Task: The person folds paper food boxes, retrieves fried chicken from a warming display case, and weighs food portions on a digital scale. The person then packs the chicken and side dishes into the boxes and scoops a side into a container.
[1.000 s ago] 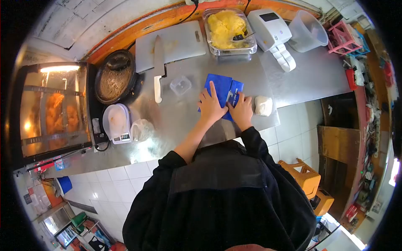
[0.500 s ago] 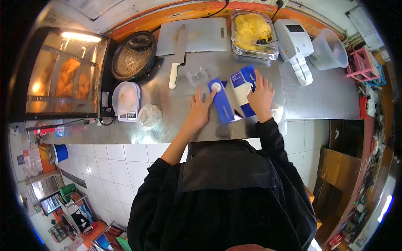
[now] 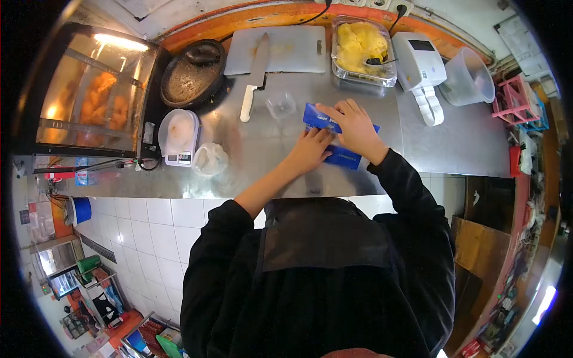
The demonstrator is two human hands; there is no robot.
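Note:
A blue cardboard box (image 3: 343, 157) with white lettering lies near the counter's front edge, one blue panel standing up at its far side. Over the far panel bend the fingers of my right hand (image 3: 361, 130), closed on the box from the right. My left hand (image 3: 309, 153) grips the box's left side, its fingertips between the panels. Part of the box is hidden under both hands. Just beyond it sits a small clear plastic container (image 3: 281, 105).
To the left, a knife (image 3: 254, 83) rests partly on a cutting board (image 3: 301, 51), near a stone mortar (image 3: 191, 80), a scale (image 3: 180, 136) and a plastic bag (image 3: 210, 159). A tray of yellow food (image 3: 362, 48), a label printer (image 3: 419, 59) and a clear tub (image 3: 468, 77) stand at the back right.
The box, spread open with its white inside showing, is now folded together with blue sides outward. My right hand moved left onto the far panel; my left hand shifted right onto the box.

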